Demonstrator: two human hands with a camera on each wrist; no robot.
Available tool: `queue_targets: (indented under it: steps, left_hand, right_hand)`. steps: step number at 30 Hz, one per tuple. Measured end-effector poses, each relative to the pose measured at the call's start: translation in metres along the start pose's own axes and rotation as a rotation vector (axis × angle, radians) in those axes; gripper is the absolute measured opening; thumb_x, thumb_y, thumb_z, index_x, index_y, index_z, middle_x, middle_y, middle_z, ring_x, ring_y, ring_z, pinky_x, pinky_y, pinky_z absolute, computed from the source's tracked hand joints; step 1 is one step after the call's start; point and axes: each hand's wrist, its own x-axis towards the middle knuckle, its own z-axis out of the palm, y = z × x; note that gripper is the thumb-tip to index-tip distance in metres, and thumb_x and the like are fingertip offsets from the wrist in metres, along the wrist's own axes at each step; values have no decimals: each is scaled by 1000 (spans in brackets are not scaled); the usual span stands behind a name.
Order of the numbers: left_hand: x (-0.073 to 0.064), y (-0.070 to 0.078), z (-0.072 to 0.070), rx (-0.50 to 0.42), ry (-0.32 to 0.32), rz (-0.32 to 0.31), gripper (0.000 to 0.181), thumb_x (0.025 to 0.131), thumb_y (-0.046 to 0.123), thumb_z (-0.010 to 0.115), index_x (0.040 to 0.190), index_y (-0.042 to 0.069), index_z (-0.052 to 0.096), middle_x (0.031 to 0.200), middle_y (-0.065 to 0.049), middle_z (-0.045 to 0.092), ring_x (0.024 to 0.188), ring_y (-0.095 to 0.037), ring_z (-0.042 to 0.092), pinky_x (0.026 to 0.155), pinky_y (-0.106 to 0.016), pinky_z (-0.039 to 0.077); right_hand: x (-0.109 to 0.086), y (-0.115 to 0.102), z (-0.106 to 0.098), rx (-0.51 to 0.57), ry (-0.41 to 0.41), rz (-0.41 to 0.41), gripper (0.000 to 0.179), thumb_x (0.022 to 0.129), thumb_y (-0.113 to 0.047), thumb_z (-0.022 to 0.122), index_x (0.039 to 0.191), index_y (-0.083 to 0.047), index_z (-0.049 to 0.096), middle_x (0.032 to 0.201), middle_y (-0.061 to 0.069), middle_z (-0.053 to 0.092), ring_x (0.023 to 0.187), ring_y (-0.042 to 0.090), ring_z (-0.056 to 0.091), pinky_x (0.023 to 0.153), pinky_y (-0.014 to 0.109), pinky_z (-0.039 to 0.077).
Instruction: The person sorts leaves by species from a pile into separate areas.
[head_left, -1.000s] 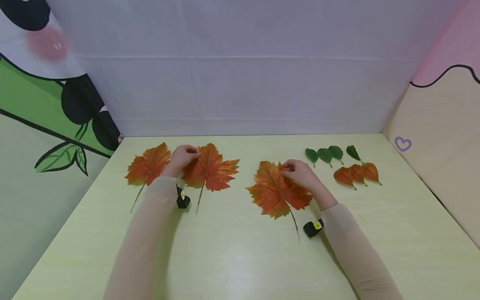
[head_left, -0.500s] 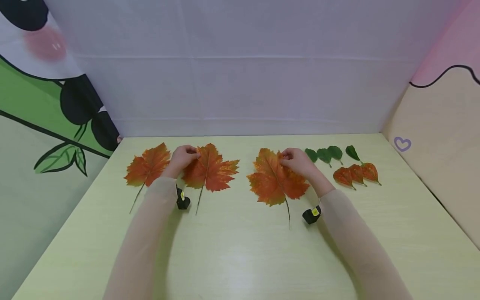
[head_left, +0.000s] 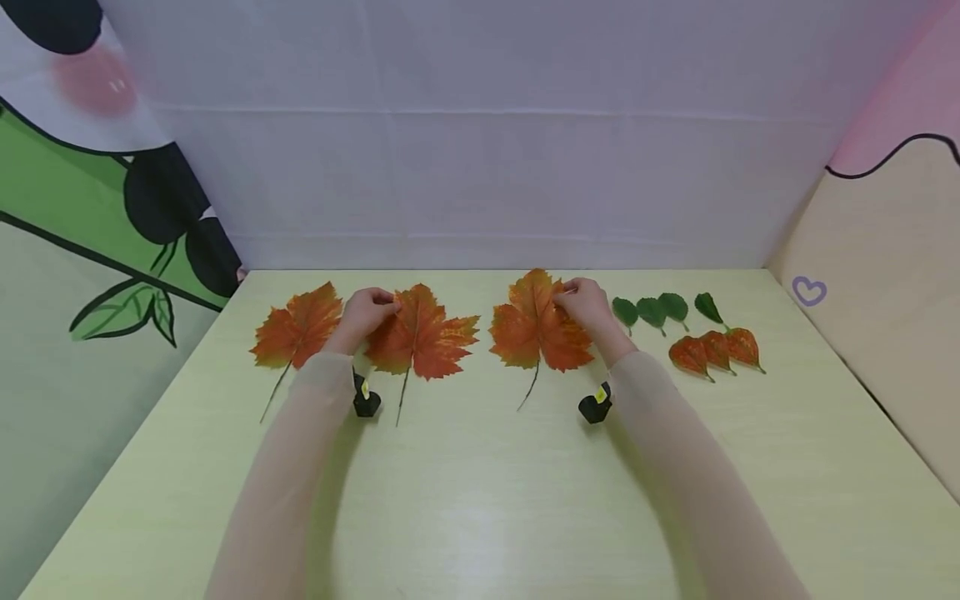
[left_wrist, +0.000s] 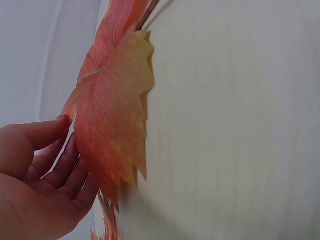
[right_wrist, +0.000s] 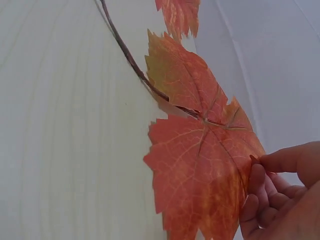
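Note:
Three orange-red maple leaves with thin stems lie across the back of the table. My left hand [head_left: 367, 314] pinches the upper left edge of the middle maple leaf [head_left: 422, 333] between thumb and finger, as the left wrist view also shows. My right hand [head_left: 588, 305] pinches the upper right edge of the right maple leaf [head_left: 537, 321]; its stem points down and slightly left. In the right wrist view thumb and fingertip meet on that leaf's rim [right_wrist: 210, 170]. The left maple leaf [head_left: 298, 327] lies beyond my left wrist, partly covered by it.
Small green leaves [head_left: 651, 312] lie in a row at the back right. Below them sit several orange husk-like pods [head_left: 716, 351] with short stems. A pale cloth wall [head_left: 495, 183] rises behind the table [head_left: 472, 500]. A black wrist camera [head_left: 596, 404] hangs at my right wrist.
My right hand has carried the right maple leaf back towards the wall and a little left, and its stem has swung from right to left. The left hand stays in place.

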Motion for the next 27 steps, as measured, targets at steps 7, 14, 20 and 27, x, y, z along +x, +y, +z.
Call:
queue_targets:
  steps: [7, 14, 20, 27]
  left_hand:
    - [2, -3, 2, 12, 5, -2, 33, 92, 19, 54, 117, -2, 52, 119, -20, 50, 105, -32, 47, 92, -43, 40]
    - [2, 1, 8, 14, 29, -39, 32, 90, 18, 55, 116, -2, 52, 116, -20, 51, 101, -31, 49, 89, -42, 42]
    - [3, 2, 9, 13, 44, -45, 31, 90, 18, 56, 114, -1, 53, 114, -19, 52, 99, -30, 50, 87, -41, 43]
    - [-5, 5, 5, -37, 90, -37, 32, 90, 18, 56, 114, -2, 54, 113, -19, 54, 99, -32, 51, 88, -41, 43]
  right_hand:
    - [12, 8, 12, 42, 58, 84, 35, 88, -20, 56, 118, -2, 55, 116, 14, 56, 100, 26, 51, 88, 37, 43]
    - [15, 11, 19, 46, 62, 111, 31, 87, -19, 58, 113, -1, 56, 114, 15, 55, 98, 27, 50, 85, 38, 44]
    - [14, 11, 21, 0, 64, 106, 31, 85, -18, 60, 110, -1, 56, 112, 15, 56, 99, 28, 51, 85, 39, 45]
    - [11, 12, 18, -58, 85, 83, 34, 84, -19, 60, 112, -1, 52, 112, 16, 54, 99, 29, 49, 87, 39, 44]
